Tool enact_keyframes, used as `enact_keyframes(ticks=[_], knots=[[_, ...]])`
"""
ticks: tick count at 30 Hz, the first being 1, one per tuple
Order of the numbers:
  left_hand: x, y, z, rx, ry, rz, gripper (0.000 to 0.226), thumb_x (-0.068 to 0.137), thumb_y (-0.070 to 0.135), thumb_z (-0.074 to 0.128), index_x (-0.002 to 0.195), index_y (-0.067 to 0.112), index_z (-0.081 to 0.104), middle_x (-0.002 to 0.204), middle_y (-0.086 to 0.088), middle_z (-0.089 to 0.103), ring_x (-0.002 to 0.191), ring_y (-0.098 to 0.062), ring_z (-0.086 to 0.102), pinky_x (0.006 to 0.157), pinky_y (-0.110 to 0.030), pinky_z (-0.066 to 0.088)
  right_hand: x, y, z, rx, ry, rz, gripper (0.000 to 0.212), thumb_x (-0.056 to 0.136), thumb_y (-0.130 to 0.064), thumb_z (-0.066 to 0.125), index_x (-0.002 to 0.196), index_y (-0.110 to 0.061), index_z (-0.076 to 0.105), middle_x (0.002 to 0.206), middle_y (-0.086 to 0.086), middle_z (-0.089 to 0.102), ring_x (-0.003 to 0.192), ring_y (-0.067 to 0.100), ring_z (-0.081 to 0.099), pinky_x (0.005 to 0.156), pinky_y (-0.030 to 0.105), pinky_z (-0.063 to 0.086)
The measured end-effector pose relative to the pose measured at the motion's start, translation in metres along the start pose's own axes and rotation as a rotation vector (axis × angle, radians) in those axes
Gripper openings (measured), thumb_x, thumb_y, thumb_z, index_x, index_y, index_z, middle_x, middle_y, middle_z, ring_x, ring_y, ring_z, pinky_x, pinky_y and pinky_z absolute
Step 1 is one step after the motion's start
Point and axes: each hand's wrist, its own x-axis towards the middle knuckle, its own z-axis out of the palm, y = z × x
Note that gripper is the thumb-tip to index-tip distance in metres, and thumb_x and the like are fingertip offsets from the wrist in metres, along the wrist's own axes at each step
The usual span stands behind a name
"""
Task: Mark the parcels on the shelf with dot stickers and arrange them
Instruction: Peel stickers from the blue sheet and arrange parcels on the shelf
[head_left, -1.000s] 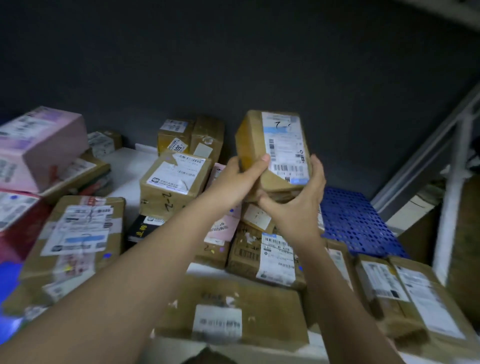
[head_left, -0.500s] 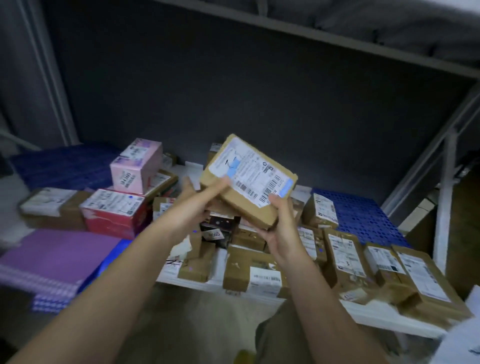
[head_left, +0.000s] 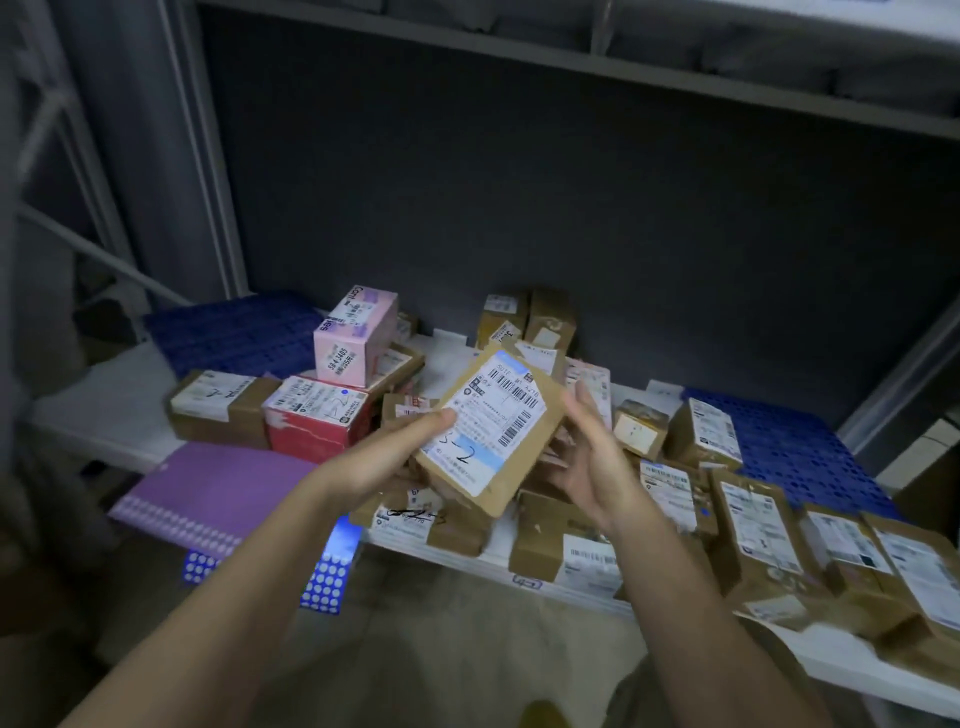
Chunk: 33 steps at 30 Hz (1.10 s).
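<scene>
A small flat brown parcel (head_left: 491, 434) is held up over the front of the shelf (head_left: 524, 564), label up and tilted, above the heap of boxes; "2" is handwritten on its label. The left hand (head_left: 387, 457) grips its near-left edge, thumb pressed on the label, fingers underneath; the right hand (head_left: 597, 467) is set against the right edge with fingers fairly straight, and whether they clasp the box cannot be told from the blur.

Judged light and stiff, cardboard with taped seams, likely a little slick on the tape; best taken across its short edges, clear of the barcode.

Dot-sticker sheets are seen at the shelf's front left: a purple sheet (head_left: 208, 488), a blue sheet (head_left: 324, 571) hanging over the edge.

A pink box (head_left: 353, 338) is stacked on others beside a red box (head_left: 317, 415); a row of brown parcels (head_left: 758, 525) leans at the right; a blue perforated mat (head_left: 800, 452) lies behind them.

The loose heap directly beneath leaves little flat room for setting down.
</scene>
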Motion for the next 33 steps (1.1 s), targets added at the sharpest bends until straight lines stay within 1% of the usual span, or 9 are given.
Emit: enact_keyframes(ticks=[5, 9, 14, 18, 21, 24, 26, 29, 33], knots=[[0.011, -0.019, 0.011, -0.133, 0.050, -0.034, 0.051, 0.076, 0.067, 0.054, 0.116, 0.036, 0.055, 0.117, 0.002, 0.067, 0.111, -0.021, 0.062, 0.096, -0.039, 0.050, -0.008, 0.040, 0.013, -0.063, -0.012, -0.039, 0.076, 0.078, -0.021, 0.072, 0.140, -0.043, 0.034, 0.123, -0.009, 0.065, 0.110, 0.013, 0.063, 0.090, 0.042, 0.050], [0.013, -0.025, 0.015, -0.107, 0.070, -0.065, 0.045, 0.082, 0.068, 0.048, 0.119, 0.043, 0.051, 0.121, 0.008, 0.063, 0.118, -0.015, 0.055, 0.099, -0.038, 0.046, -0.002, 0.054, 0.010, -0.083, 0.075, -0.039, 0.063, 0.089, -0.019, 0.063, 0.142, -0.038, 0.036, 0.123, -0.009, 0.065, 0.106, 0.008, 0.063, 0.082, 0.028, 0.050], [0.028, -0.040, 0.014, -0.003, 0.077, -0.085, 0.071, 0.057, 0.091, 0.053, 0.123, 0.065, 0.041, 0.142, 0.016, 0.045, 0.134, -0.017, 0.039, 0.108, -0.046, 0.036, 0.009, 0.059, 0.004, -0.120, 0.079, 0.014, 0.041, 0.095, -0.030, 0.053, 0.135, -0.038, 0.049, 0.120, -0.009, 0.067, 0.108, 0.013, 0.064, 0.098, 0.049, 0.048], [0.031, -0.030, 0.032, 0.024, 0.133, -0.056, 0.090, 0.058, 0.091, 0.049, 0.138, 0.050, 0.034, 0.137, 0.016, 0.050, 0.125, -0.017, 0.049, 0.104, -0.043, 0.043, 0.015, 0.061, -0.004, -0.138, 0.123, 0.062, 0.044, 0.092, -0.053, 0.046, 0.132, -0.037, 0.052, 0.123, -0.008, 0.066, 0.117, 0.015, 0.060, 0.106, 0.049, 0.040], [0.032, -0.017, 0.051, 0.061, 0.120, -0.048, 0.059, 0.084, 0.071, 0.039, 0.136, 0.042, 0.038, 0.130, 0.016, 0.051, 0.123, -0.017, 0.049, 0.100, -0.040, 0.045, 0.012, 0.049, -0.019, -0.083, 0.170, 0.105, 0.038, 0.097, -0.045, 0.043, 0.127, -0.026, 0.058, 0.112, -0.001, 0.071, 0.105, 0.018, 0.066, 0.100, 0.046, 0.046], [0.038, -0.005, 0.070, 0.132, 0.074, 0.000, 0.039, 0.091, 0.065, 0.033, 0.121, 0.043, 0.043, 0.115, 0.019, 0.053, 0.113, -0.009, 0.049, 0.100, -0.034, 0.040, 0.007, 0.038, -0.042, -0.058, 0.263, 0.118, 0.033, 0.098, -0.039, 0.044, 0.121, -0.023, 0.061, 0.107, 0.003, 0.073, 0.104, 0.024, 0.066, 0.097, 0.048, 0.047], [0.046, -0.007, 0.082, 0.208, 0.026, 0.027, 0.059, 0.084, 0.077, 0.029, 0.128, 0.041, 0.045, 0.130, 0.013, 0.049, 0.126, -0.013, 0.042, 0.108, -0.039, 0.032, 0.002, 0.037, -0.055, -0.078, 0.317, 0.113, 0.030, 0.098, -0.035, 0.043, 0.120, -0.023, 0.061, 0.108, 0.003, 0.072, 0.105, 0.025, 0.065, 0.094, 0.046, 0.048], [0.059, -0.020, 0.101, 0.356, -0.016, -0.037, 0.074, 0.083, 0.079, 0.022, 0.145, 0.040, 0.029, 0.151, 0.000, 0.030, 0.142, -0.026, 0.023, 0.115, -0.051, 0.019, -0.004, 0.043, -0.068, -0.134, 0.369, 0.124, 0.023, 0.098, -0.029, 0.045, 0.112, -0.023, 0.063, 0.106, 0.004, 0.072, 0.100, 0.023, 0.066, 0.089, 0.043, 0.051], [0.061, -0.028, 0.116, 0.229, -0.066, -0.054, 0.060, 0.091, 0.066, 0.035, 0.142, 0.035, 0.035, 0.137, 0.012, 0.048, 0.126, -0.012, 0.044, 0.109, -0.035, 0.031, -0.004, 0.057, -0.075, -0.223, 0.447, 0.167, 0.035, 0.094, -0.035, 0.054, 0.127, -0.025, 0.058, 0.120, 0.004, 0.067, 0.101, 0.022, 0.067, 0.088, 0.043, 0.054]])
